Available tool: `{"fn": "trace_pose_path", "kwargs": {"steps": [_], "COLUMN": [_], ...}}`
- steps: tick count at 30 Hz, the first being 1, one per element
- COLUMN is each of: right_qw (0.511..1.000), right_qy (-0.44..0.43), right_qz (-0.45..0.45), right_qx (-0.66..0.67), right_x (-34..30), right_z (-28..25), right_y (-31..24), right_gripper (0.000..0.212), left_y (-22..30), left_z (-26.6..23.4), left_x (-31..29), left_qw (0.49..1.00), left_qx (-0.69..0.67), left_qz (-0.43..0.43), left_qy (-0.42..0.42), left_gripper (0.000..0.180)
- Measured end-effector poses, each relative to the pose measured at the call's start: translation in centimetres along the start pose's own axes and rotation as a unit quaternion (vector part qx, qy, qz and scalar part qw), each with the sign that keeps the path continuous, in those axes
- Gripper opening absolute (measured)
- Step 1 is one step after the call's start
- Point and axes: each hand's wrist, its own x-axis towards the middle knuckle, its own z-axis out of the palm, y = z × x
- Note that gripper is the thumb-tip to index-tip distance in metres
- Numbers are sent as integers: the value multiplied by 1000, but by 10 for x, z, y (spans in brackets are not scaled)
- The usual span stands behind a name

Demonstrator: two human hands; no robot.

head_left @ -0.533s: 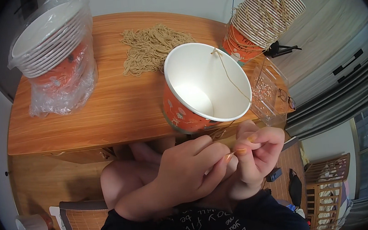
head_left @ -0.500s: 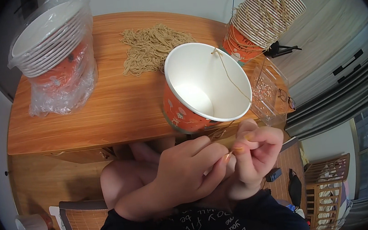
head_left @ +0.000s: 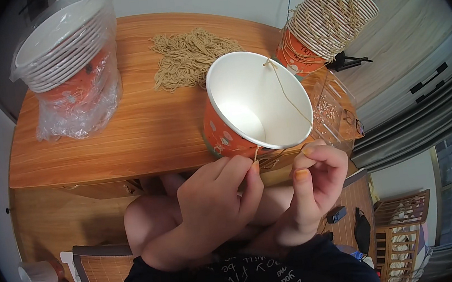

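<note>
Evidently everything is being arranged around the paper bucket [head_left: 255,104], which is sitting at the near edge of the wooden table [head_left: 94,159], presumably so its rim is lying within easy reach. Just below the bucket's near rim, the left hand [head_left: 213,195] is pinching a short end of tan cord [head_left: 256,152] between thumb and forefinger, likely because something so thin is calling for fingertips. Right of it, just outside the bucket's near rim, the right hand [head_left: 322,186] is hovering, fingers curling close to the thumb (whether they are gripping any strand, I cannot tell). At the bucket's far rim a knot [head_left: 269,62] is anchoring more cord, crossing its mouth. Behind the bucket, leftward, a cord pile [head_left: 191,56] is lying loose; beyond it, rightward, a corded bucket stack [head_left: 331,15] is standing nested, probably to save room
</note>
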Motion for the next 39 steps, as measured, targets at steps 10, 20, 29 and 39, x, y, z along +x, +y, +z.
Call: {"fn": "trace_pose_path", "kwargs": {"steps": [10,20,29,39], "right_qw": [999,999,993,970], "right_qy": [-8,-3,-6,-98], "right_qz": [-18,-21,-44,-58], "right_qx": [-28,-38,-108,-214], "right_x": [0,0,5,22], "right_z": [-1,-1,-4,0], "right_y": [3,2,3,-1], "right_gripper": [27,25,25,33], "left_y": [-2,-2,-3,-9], "left_z": [4,5,4,10], "left_x": [0,0,1,4], "left_qw": [1000,1000,1000,1000], "left_qx": [9,16,10,-6], "left_qz": [-10,-8,-6,-18], "left_qy": [-4,-10,-13,-1], "left_gripper": [10,10,10,9]}}
